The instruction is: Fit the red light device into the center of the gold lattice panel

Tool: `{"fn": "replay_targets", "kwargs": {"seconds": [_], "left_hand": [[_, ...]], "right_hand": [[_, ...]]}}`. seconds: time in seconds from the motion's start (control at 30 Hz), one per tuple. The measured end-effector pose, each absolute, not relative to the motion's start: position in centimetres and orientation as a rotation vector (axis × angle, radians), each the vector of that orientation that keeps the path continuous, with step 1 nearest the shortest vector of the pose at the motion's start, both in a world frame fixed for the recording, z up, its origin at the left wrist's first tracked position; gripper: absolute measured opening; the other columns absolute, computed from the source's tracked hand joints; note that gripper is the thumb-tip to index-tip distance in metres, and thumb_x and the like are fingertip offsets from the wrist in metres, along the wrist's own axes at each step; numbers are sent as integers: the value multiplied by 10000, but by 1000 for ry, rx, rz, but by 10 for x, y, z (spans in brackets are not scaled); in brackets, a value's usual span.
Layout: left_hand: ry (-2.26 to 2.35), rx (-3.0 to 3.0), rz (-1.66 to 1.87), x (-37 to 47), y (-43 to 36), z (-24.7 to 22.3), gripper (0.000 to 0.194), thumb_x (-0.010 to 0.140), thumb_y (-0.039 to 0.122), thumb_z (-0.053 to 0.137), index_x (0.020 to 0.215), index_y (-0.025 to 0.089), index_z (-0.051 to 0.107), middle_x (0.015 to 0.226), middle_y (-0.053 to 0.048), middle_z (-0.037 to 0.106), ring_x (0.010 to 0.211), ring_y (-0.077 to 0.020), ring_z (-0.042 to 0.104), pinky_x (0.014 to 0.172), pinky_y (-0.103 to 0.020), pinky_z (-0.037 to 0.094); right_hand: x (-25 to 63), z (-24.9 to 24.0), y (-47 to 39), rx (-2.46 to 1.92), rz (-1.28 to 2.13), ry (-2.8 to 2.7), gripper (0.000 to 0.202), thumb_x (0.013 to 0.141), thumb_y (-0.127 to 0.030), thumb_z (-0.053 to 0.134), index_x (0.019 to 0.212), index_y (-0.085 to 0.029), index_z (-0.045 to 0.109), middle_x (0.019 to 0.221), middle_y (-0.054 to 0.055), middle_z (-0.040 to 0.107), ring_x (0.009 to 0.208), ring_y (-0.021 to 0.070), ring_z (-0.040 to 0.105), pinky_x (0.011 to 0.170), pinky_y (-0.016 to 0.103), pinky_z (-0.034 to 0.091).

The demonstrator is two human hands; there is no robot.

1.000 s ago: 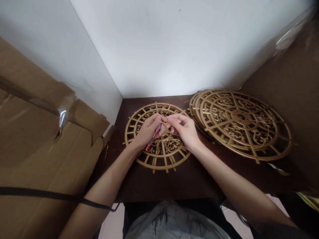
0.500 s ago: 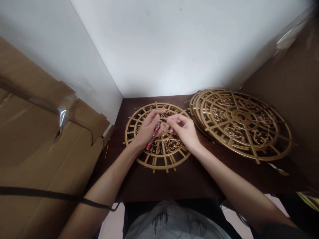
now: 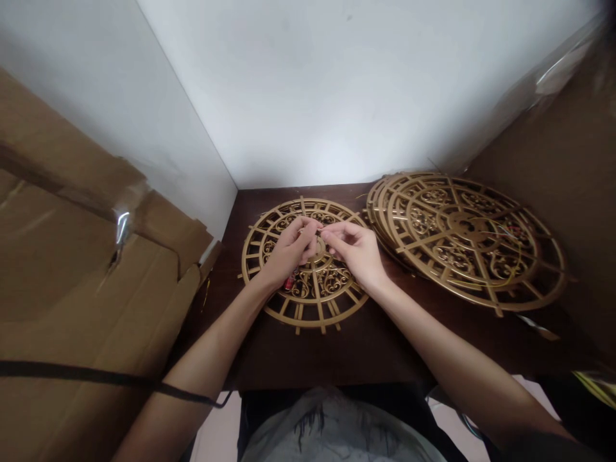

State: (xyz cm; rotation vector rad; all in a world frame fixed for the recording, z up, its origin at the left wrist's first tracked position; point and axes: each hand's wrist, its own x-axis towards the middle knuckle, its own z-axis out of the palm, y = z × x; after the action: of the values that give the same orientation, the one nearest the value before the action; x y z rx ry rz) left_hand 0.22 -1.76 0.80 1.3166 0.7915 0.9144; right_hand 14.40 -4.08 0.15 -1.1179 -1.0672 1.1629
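A round gold openwork disc (image 3: 320, 323), with scrollwork and spokes like a clock face, lies flat on the dark table. My left hand (image 3: 291, 249) is closed over its middle, round a slim red patterned tube (image 3: 289, 282). Only the tube's lower end shows below the palm. Just right of it, my right hand (image 3: 359, 250) pinches with thumb and forefinger, the tips meeting those of the left hand. Whatever is between the fingertips is too small to make out.
More gold discs (image 3: 474, 256) are stacked to the right, with thin wires on top. A flat brush-like tool (image 3: 541, 329) pokes out below them. Cardboard (image 3: 96, 276) stands on the left, crossed by a black cable (image 3: 120, 380). A white wall (image 3: 360, 96) rises behind the table (image 3: 327, 362).
My left fingers have curled in and the thumb has come down, so most of the red tube is now hidden. The fingertips of both hands have come together.
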Motion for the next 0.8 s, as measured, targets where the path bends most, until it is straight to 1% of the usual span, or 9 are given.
{"fn": "replay_targets", "kwargs": {"seconds": [0.1,0.2,0.4,0.5,0.67,0.8], "left_hand": [[842,1317,918,2,-18,7,201,843,372,564,925,193,525,473,88,324,403,-43,238,400,-171,177],[869,1314,933,2,-18,6,188,819,345,598,918,196,538,480,86,326,409,-39,247,402,-170,177],[887,1337,958,2,-18,6,181,814,354,606,870,196,538,485,84,320,407,-38,249,402,-176,185],[876,1331,959,2,-18,6,180,813,356,605,854,199,525,481,87,302,403,-39,243,400,-175,178],[860,1314,993,3,-18,5,180,819,355,595,848,198,512,491,75,356,411,-45,269,403,-175,195],[858,1297,1002,3,-17,4,176,831,355,579,840,200,496,481,80,337,408,-44,252,402,-174,183]], "right_hand": [[144,2,-41,-1107,1188,-1050,183,676,-301,729,748,-146,664,530,-32,571,448,65,475,424,201,372],[144,1,-40,-1078,1211,-1039,207,666,-311,738,752,-140,658,534,-24,588,451,71,505,425,200,405],[145,0,-39,-1066,1230,-1053,212,656,-317,751,733,-140,663,531,-16,609,457,75,525,446,210,449],[146,-1,-39,-1050,1236,-1041,196,649,-314,757,714,-148,674,538,-15,612,465,77,530,454,216,451],[147,-3,-38,-1033,1256,-1008,184,640,-318,760,708,-161,690,556,-15,616,495,83,530,479,227,444],[148,-3,-37,-1015,1271,-979,172,650,-301,750,716,-160,676,580,-15,619,515,81,536,493,218,440]]}}
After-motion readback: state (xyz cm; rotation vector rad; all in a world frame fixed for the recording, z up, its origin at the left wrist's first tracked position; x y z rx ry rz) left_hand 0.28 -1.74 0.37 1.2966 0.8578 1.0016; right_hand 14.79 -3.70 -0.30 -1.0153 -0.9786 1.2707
